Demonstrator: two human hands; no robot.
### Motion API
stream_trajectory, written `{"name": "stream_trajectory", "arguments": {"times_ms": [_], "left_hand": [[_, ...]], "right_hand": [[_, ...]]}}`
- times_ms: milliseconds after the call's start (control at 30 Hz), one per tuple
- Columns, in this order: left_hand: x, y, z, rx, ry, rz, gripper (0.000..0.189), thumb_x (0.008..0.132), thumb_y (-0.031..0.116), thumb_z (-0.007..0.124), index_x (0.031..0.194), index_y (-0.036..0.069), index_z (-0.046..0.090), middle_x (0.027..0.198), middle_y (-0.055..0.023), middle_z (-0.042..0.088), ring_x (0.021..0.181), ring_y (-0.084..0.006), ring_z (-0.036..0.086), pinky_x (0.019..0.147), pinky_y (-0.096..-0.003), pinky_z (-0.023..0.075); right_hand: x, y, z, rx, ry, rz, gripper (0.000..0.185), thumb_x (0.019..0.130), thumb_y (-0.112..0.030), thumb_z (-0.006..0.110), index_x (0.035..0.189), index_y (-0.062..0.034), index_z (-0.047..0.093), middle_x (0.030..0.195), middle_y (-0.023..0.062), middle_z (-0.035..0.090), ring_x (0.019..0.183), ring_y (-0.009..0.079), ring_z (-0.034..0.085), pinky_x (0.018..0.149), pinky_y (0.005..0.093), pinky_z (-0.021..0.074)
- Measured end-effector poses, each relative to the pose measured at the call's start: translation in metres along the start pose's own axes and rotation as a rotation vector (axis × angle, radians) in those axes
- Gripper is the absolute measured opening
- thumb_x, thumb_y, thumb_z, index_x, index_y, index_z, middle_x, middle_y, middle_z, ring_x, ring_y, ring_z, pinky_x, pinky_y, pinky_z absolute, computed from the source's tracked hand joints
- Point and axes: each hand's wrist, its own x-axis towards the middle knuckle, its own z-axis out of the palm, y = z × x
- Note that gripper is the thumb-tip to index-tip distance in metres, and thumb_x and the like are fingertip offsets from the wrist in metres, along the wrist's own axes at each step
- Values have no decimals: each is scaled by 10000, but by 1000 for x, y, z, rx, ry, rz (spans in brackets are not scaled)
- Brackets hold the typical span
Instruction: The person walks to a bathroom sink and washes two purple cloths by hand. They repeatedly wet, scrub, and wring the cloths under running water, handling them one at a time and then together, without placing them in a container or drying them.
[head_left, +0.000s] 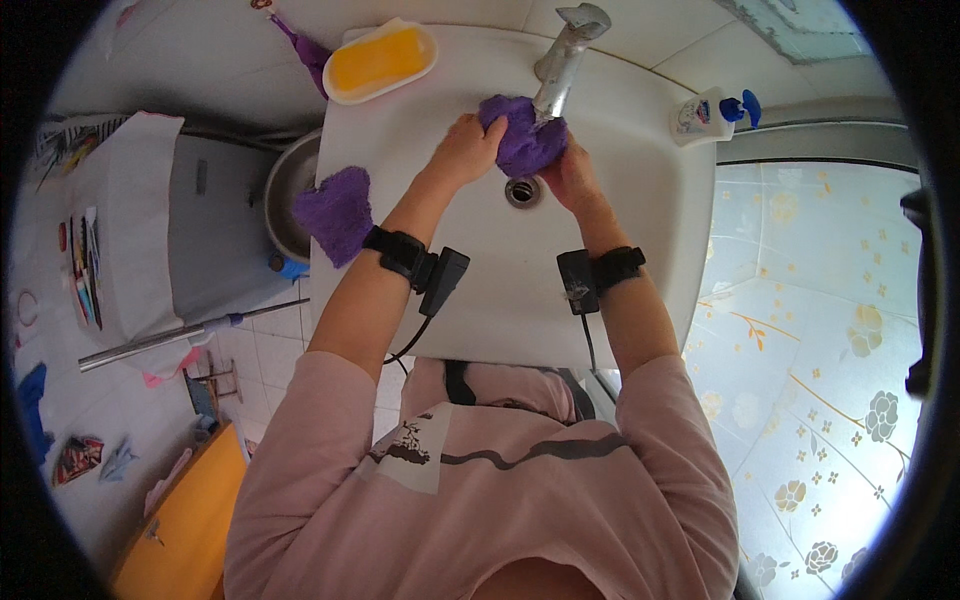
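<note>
A bunched purple cloth (525, 146) is held between my two hands under the spout of a metal faucet (559, 71), with water falling onto it. My left hand (471, 146) grips the cloth's left side, thumb on top. At its lower right edge, my right hand (571, 172) holds it, the fingers partly hidden behind the cloth. Just below the cloth lies the drain (523, 193) of the white washbasin (510, 315). A second purple cloth (337, 214) lies over the basin's left rim, beside my left forearm.
An orange-yellow block in a white dish (380, 61) sits at the basin's back left. A pump bottle (701, 118) with a blue top stands at the back right corner. Left of the basin are a metal bowl (281, 199) and a washing machine (225, 225). Wrist-strapped devices trail cables.
</note>
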Motion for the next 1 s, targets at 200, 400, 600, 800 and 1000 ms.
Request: {"name": "stream_trajectory", "arguments": {"times_ms": [200, 400, 600, 800, 1000], "left_hand": [[-12, 40, -32, 655, -20, -98, 535, 873, 411, 310, 762, -11, 619, 802, -209, 598, 769, -356, 569, 700, -444, 443], [-16, 30, -33, -33, 98, 97, 379, 853, 316, 406, 806, -19, 578, 802, -169, 603, 742, -281, 578, 662, -375, 456], [-24, 14, -31, -923, -132, -176, 304, 801, 242, 451, 1019, 34, 494, 873, -63, 542, 773, -152, 526, 705, -281, 442], [-29, 15, -36, -1051, -222, -322, 309, 779, 241, 466, 1020, 50, 492, 851, -52, 530, 772, -143, 518, 699, -254, 437], [-19, 9, -52, -524, -67, -6, 367, 749, 243, 524, 1037, 18, 490, 925, -85, 538, 829, -157, 514, 723, -269, 427]], "right_hand": [[-17, -16, 13, -540, -88, 137, 463, 812, -72, 538, 1230, -43, 340, 872, 45, 553, 743, 88, 497, 634, 225, 414], [-4, -6, -6, -610, 36, -17, 268, 802, -53, 506, 1069, -47, 480, 855, 24, 550, 761, 88, 492, 657, 233, 403], [-4, 2, -11, -242, 240, -205, 270, 839, -148, 459, 1103, -91, 471, 992, 29, 536, 961, 158, 497, 839, 351, 406], [-10, 10, 13, -243, -88, -5, 546, 817, -166, 550, 1272, -20, 284, 1137, 77, 459, 963, 159, 490, 782, 306, 426], [-2, 0, 13, -496, -21, -39, 378, 799, -117, 556, 1139, -8, 430, 937, 69, 567, 871, 178, 538, 798, 311, 445]]}}
